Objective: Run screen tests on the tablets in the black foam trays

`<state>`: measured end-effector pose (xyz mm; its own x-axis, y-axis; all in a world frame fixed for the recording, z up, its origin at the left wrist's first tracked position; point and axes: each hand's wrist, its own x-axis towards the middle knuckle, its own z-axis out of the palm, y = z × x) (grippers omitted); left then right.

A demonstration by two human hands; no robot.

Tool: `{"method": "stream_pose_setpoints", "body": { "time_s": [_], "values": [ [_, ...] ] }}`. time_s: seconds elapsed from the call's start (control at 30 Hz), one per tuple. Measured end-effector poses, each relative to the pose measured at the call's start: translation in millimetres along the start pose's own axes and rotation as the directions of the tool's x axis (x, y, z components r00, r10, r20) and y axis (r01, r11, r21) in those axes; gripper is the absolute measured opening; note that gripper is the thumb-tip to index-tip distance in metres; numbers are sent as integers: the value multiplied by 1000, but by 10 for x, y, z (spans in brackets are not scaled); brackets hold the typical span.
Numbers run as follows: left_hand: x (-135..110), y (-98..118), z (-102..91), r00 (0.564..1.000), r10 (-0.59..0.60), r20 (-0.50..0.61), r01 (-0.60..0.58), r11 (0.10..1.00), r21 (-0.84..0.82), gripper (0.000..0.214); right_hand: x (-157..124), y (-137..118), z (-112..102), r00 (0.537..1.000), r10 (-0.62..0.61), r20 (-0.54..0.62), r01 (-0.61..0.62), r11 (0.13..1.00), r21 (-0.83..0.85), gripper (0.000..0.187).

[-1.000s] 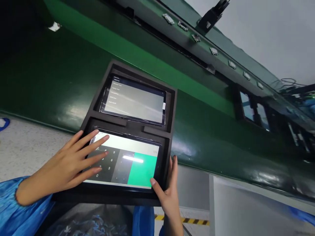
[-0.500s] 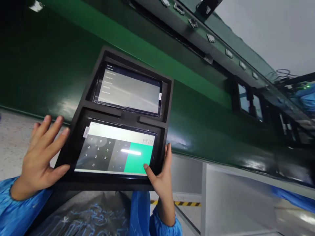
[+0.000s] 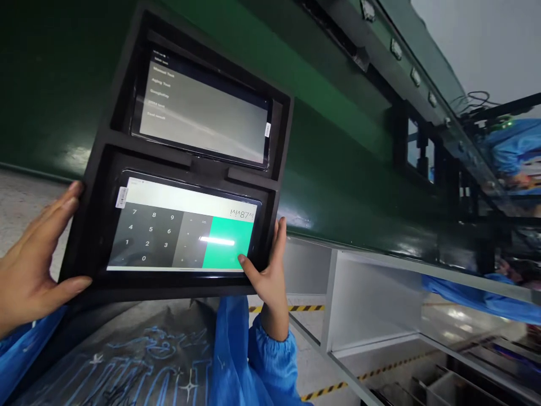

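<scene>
A black foam tray (image 3: 98, 282) tilts over the front edge of the green work surface, with two compartments that each hold a tablet. The near tablet (image 3: 146, 228) shows a calculator with a green panel and bears a small white label at its left. On the far tablet (image 3: 207, 113) a grey menu list is lit. My left hand (image 3: 36, 262) grips the tray's left side, thumb over the near corner. Around the right side my right hand (image 3: 270, 276) is closed, its thumb reaching over the near tablet's green panel; whether it touches the glass I cannot tell.
The green conveyor-like surface (image 3: 338, 186) runs off to the right, where another black tray (image 3: 418, 144) with lit screens stands. A metal rail (image 3: 395, 51) with small parts borders the far side. Grey shelving (image 3: 372, 304) lies below. A person's blue sleeve (image 3: 513, 144) shows at far right.
The tray has come nearer and moved left and up in view. My left hand has gone from spread fingers to a grip on its side. More characters stand on the calculator display.
</scene>
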<state>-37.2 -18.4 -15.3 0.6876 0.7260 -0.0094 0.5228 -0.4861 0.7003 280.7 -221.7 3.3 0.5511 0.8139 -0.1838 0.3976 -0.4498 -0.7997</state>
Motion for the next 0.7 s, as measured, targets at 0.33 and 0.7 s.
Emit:
{"method": "stream_pose_setpoints", "body": {
  "time_s": [0.33,0.7],
  "values": [
    [-308,-263,206,944,328,-17,-318,925,208,122,87,30,47,999,-27,-41,32,988,148,86],
    [266,-68,422,922,355,-152,-332,930,157,100,858,295,-82,983,-160,-88,172,974,145,82]
  ]
}}
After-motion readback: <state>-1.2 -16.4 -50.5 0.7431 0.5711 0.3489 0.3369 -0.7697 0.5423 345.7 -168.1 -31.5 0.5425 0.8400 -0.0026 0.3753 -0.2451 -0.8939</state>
